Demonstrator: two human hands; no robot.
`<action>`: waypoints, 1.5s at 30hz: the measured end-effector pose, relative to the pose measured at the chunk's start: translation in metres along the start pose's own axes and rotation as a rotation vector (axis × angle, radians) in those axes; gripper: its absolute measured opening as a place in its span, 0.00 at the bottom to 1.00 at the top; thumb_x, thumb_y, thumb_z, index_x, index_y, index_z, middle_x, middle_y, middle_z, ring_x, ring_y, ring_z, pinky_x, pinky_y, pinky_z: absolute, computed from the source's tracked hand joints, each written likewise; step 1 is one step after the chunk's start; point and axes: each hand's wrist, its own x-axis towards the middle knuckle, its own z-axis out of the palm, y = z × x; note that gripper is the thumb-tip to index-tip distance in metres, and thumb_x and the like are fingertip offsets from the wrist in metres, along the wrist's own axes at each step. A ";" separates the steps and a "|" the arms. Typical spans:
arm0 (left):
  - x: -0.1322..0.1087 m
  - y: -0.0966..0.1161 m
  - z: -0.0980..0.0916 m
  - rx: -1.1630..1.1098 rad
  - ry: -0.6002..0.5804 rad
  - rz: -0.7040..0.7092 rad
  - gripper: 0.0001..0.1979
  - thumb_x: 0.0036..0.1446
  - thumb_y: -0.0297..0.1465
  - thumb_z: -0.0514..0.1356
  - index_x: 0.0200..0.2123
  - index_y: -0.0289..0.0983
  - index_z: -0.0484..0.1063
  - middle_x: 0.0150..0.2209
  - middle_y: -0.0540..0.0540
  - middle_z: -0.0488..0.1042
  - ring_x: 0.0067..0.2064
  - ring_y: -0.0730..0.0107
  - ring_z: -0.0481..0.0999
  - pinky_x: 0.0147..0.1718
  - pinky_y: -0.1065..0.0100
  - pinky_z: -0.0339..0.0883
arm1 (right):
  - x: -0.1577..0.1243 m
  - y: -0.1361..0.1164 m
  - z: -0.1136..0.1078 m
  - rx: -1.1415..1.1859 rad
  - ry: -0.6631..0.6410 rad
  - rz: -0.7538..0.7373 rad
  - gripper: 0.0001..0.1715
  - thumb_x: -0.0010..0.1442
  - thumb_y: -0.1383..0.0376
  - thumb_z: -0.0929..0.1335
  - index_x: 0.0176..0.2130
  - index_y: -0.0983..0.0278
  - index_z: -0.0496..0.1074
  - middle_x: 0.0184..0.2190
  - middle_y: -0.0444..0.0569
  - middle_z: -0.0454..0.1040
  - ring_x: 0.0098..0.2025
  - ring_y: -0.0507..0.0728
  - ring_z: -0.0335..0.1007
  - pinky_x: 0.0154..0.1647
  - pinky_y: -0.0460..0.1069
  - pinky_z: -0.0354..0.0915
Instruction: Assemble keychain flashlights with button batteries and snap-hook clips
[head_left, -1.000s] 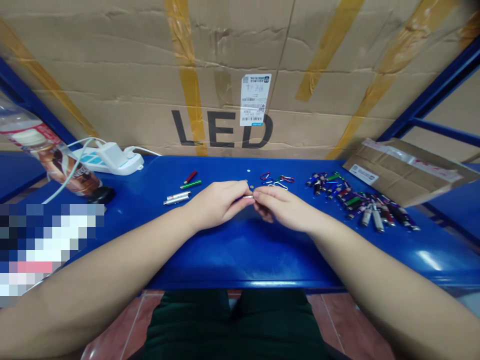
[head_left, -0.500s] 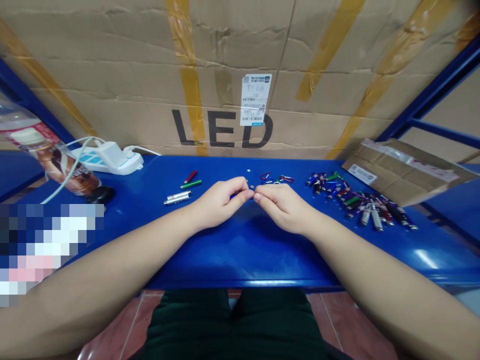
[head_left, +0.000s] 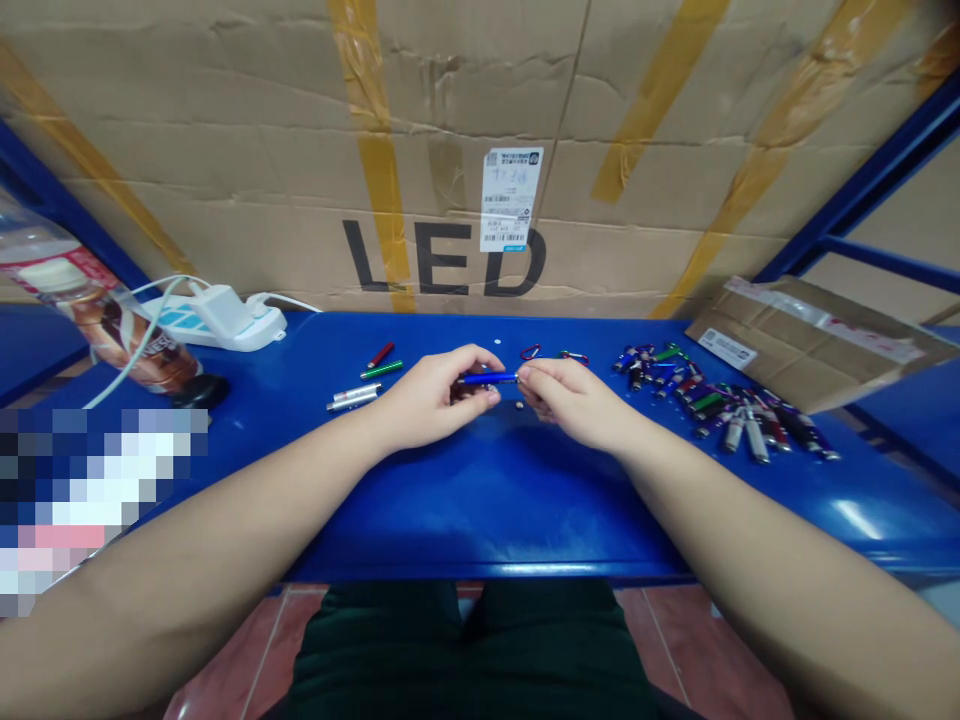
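My left hand [head_left: 435, 400] and my right hand [head_left: 574, 400] meet over the middle of the blue table [head_left: 465, 500]. Between them I hold a small blue pen-shaped torch [head_left: 489, 378], lying level. The left fingers curl round its left end, and the right fingertips pinch its right end. A tiny round part [head_left: 520, 406] lies on the table just below the right fingertips.
A pile of small coloured torches [head_left: 720, 405] lies at the right, with carabiner clips [head_left: 553, 354] behind my hands. Red, green and silver tubes [head_left: 367, 380] lie at the left. A power strip [head_left: 217, 318], a bottle [head_left: 112, 320], a flat cardboard box [head_left: 810, 335] and a big LED carton [head_left: 450, 150] surround the table.
My hands have risen slightly and drawn apart, and the blue torch now shows between them. Before, the fingertips were pressed together around a small silver piece.
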 end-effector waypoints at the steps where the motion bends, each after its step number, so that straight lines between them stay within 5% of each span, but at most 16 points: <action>1: 0.000 -0.003 0.000 -0.016 0.013 -0.003 0.16 0.65 0.38 0.63 0.52 0.38 0.72 0.49 0.42 0.80 0.45 0.62 0.80 0.39 0.66 0.72 | 0.001 0.000 -0.001 0.133 -0.009 0.105 0.21 0.68 0.59 0.62 0.24 0.61 0.58 0.19 0.39 0.54 0.21 0.49 0.48 0.22 0.46 0.50; 4: 0.000 -0.006 -0.001 -0.050 0.048 -0.001 0.14 0.64 0.37 0.64 0.50 0.37 0.73 0.44 0.42 0.81 0.41 0.64 0.81 0.36 0.66 0.73 | 0.003 -0.001 -0.003 0.445 -0.057 0.350 0.21 0.67 0.62 0.61 0.23 0.60 0.55 0.17 0.37 0.50 0.18 0.48 0.41 0.18 0.45 0.45; 8: 0.000 -0.005 -0.001 -0.035 0.102 0.049 0.13 0.63 0.37 0.65 0.48 0.36 0.76 0.40 0.43 0.81 0.37 0.66 0.80 0.36 0.66 0.74 | 0.005 -0.002 -0.004 0.591 -0.095 0.466 0.21 0.67 0.64 0.61 0.22 0.61 0.56 0.17 0.36 0.48 0.17 0.46 0.38 0.15 0.43 0.43; 16: 0.000 0.005 0.000 0.054 0.182 0.308 0.08 0.62 0.30 0.67 0.44 0.36 0.79 0.41 0.43 0.79 0.39 0.68 0.80 0.38 0.68 0.76 | 0.002 -0.003 0.010 0.458 -0.057 0.366 0.16 0.67 0.62 0.65 0.28 0.65 0.68 0.21 0.42 0.62 0.19 0.47 0.53 0.15 0.42 0.51; 21: 0.000 0.007 -0.002 0.190 0.202 0.361 0.06 0.63 0.28 0.64 0.43 0.37 0.77 0.41 0.43 0.82 0.41 0.67 0.81 0.41 0.67 0.76 | 0.003 0.000 0.009 0.402 -0.064 0.348 0.16 0.67 0.61 0.66 0.28 0.64 0.68 0.20 0.41 0.63 0.18 0.47 0.54 0.14 0.42 0.53; 28: 0.001 0.004 -0.004 0.269 0.109 0.218 0.03 0.59 0.27 0.62 0.37 0.38 0.76 0.35 0.47 0.79 0.37 0.68 0.78 0.39 0.67 0.74 | 0.004 0.002 0.003 0.231 -0.015 0.244 0.19 0.68 0.57 0.66 0.28 0.63 0.65 0.18 0.38 0.60 0.15 0.47 0.53 0.14 0.44 0.54; 33: 0.001 0.002 -0.002 0.268 0.023 0.071 0.13 0.57 0.28 0.62 0.47 0.38 0.75 0.42 0.45 0.78 0.40 0.65 0.79 0.41 0.65 0.74 | 0.001 -0.002 -0.002 0.082 -0.072 0.107 0.19 0.68 0.54 0.64 0.29 0.62 0.66 0.21 0.40 0.63 0.19 0.48 0.57 0.19 0.45 0.55; 38: 0.000 -0.005 -0.007 0.335 -0.009 -0.015 0.16 0.58 0.29 0.61 0.49 0.38 0.77 0.42 0.43 0.77 0.42 0.61 0.78 0.41 0.63 0.73 | -0.002 -0.004 -0.027 -0.432 0.109 -0.079 0.17 0.67 0.55 0.64 0.32 0.63 0.72 0.28 0.46 0.75 0.31 0.54 0.67 0.35 0.48 0.62; 45: 0.001 -0.016 -0.026 0.369 -0.030 -0.124 0.15 0.62 0.34 0.59 0.49 0.38 0.80 0.41 0.43 0.78 0.39 0.62 0.77 0.40 0.62 0.71 | -0.005 0.007 -0.084 -0.763 0.221 0.223 0.13 0.65 0.60 0.65 0.33 0.62 0.76 0.33 0.49 0.81 0.34 0.58 0.73 0.37 0.51 0.63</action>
